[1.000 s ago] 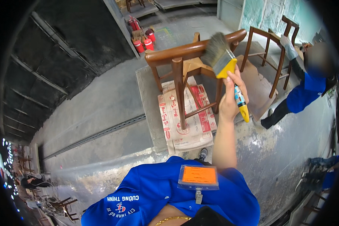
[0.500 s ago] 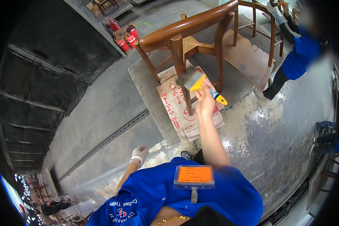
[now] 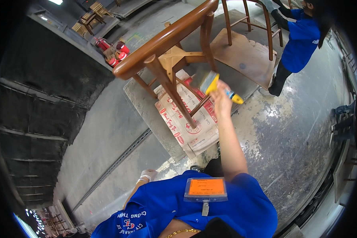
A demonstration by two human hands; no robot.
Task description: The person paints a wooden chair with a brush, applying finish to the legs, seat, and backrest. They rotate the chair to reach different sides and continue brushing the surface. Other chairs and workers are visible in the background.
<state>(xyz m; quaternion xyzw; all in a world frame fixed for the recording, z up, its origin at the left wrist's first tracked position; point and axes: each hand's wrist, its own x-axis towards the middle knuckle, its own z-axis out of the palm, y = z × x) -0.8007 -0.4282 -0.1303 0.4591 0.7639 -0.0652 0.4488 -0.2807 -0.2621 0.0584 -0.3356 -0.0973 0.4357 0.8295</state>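
My right hand [image 3: 222, 97] is closed around a wide paintbrush [image 3: 235, 97] with a yellow and blue handle. Its blurred bristles point left, toward a glossy brown wooden chair frame [image 3: 174, 33]. Whether they touch the wood I cannot tell. The chair stands upright with a curved top rail and pale, unfinished wood inside the seat frame. Beneath it, a flattened printed cardboard sheet [image 3: 174, 126] lies on a grey board [image 3: 141, 99]. Low at my left side hangs my left hand [image 3: 148, 174] in a pale glove, away from the chair; its fingers are too small and blurred to make out.
A second brown chair frame [image 3: 270, 35] stands over a brown sheet [image 3: 242, 59] at the back right, beside a co-worker in blue [image 3: 301, 43]. Red containers [image 3: 114, 61] sit by the dark wall panel [image 3: 47, 67]. A metal floor channel [image 3: 119, 160] runs along the left.
The brush has come away from the chair's near leg and now shows to its right. My view has shifted, and my left hand appears lower in it.
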